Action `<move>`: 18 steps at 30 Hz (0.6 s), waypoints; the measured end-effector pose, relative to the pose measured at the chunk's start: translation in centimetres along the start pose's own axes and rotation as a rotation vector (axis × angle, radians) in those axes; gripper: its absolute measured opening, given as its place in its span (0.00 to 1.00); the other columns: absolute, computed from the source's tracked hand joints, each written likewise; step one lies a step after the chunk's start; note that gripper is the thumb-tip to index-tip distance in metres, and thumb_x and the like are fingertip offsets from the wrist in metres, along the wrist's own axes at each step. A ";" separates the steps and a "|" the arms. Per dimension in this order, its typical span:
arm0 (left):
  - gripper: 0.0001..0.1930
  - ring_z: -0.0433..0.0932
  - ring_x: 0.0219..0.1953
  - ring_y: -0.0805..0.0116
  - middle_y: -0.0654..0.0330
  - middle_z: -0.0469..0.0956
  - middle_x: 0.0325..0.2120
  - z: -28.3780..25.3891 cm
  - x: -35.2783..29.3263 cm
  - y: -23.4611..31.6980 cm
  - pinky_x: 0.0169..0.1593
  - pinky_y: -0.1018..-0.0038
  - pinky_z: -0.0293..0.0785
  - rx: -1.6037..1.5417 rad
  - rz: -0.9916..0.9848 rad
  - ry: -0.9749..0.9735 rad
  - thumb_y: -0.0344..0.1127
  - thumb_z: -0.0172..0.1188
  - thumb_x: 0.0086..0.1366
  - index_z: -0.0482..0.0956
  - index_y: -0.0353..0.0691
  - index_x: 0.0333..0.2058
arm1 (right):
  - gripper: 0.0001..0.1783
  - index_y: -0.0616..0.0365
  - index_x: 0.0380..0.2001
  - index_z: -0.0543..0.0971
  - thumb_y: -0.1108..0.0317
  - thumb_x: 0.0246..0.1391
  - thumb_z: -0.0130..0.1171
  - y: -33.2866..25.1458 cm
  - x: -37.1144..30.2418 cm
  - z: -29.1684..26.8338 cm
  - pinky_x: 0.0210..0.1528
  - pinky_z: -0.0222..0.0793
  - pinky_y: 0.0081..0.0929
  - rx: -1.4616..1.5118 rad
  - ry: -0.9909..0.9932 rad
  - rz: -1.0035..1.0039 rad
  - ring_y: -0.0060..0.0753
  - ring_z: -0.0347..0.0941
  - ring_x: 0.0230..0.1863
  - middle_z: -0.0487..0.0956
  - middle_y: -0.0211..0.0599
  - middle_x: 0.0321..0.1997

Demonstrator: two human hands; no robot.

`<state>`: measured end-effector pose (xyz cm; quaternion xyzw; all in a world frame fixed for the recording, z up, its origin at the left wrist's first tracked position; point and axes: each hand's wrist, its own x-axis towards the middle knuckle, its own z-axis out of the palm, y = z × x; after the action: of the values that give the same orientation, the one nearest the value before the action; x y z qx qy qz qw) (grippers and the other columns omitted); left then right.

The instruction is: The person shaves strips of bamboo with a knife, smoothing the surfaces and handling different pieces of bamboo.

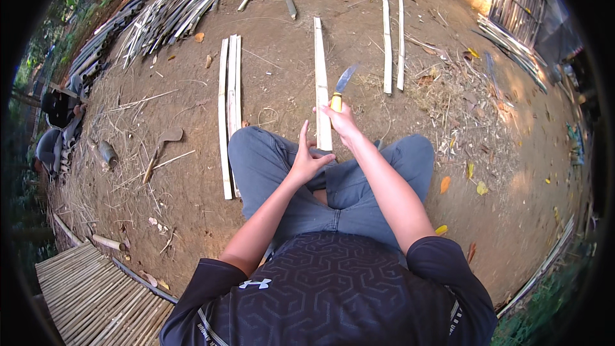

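From your head camera, you sit cross-legged on the dirt ground (pixel 192 186) in blue jeans. Your right hand (pixel 343 122) has its grip clamped on the yellow handle of a knife (pixel 341 86), blade pointing up and away from you. Your left hand (pixel 306 157) rests against the near end of a long split bamboo strip (pixel 320 83), fingers spread apart and not closed around it. That strip runs from your knees straight away from you, just left of the knife. A few more bamboo strips (pixel 229 102) lie to your left, and a pair of strips (pixel 393 45) farther off to the right. A hoe-like tool (pixel 160 147) lies on the ground at left, and a bamboo mat (pixel 90 295) sits at lower left.
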<state>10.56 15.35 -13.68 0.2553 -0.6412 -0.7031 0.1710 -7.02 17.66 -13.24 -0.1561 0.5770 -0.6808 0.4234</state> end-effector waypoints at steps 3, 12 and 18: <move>0.50 0.80 0.33 0.74 0.54 0.75 0.49 0.2 1.5 1.7 0.30 0.81 0.76 -0.057 0.031 0.126 0.30 0.67 0.64 0.38 0.50 0.74 | 0.12 0.60 0.46 0.71 0.68 0.64 0.59 -0.5 0.4 1.3 0.49 0.77 0.29 -0.003 -0.052 0.052 0.32 0.81 0.47 0.83 0.46 0.48; 0.27 0.65 0.57 0.60 0.52 0.60 0.54 -2.8 4.7 3.1 0.62 0.64 0.64 0.100 0.326 0.550 0.39 0.60 0.70 0.64 0.37 0.63 | 0.20 0.56 0.51 0.67 0.55 0.67 0.57 -2.1 -0.7 -2.3 0.35 0.77 0.24 -0.010 -0.114 0.142 0.26 0.79 0.38 0.81 0.38 0.46; 0.10 0.69 0.53 0.62 0.52 0.69 0.46 -6.3 9.3 5.6 0.61 0.61 0.62 0.099 0.606 0.774 0.38 0.54 0.72 0.69 0.37 0.39 | 0.17 0.53 0.48 0.68 0.55 0.66 0.57 0.1 -3.2 -10.5 0.29 0.74 0.21 -0.071 -0.007 0.285 0.22 0.77 0.32 0.80 0.35 0.44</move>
<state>6.14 4.30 -9.78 0.3077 -0.6085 -0.4441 0.5812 -12.47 26.92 -15.41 -0.0895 0.6155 -0.5924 0.5121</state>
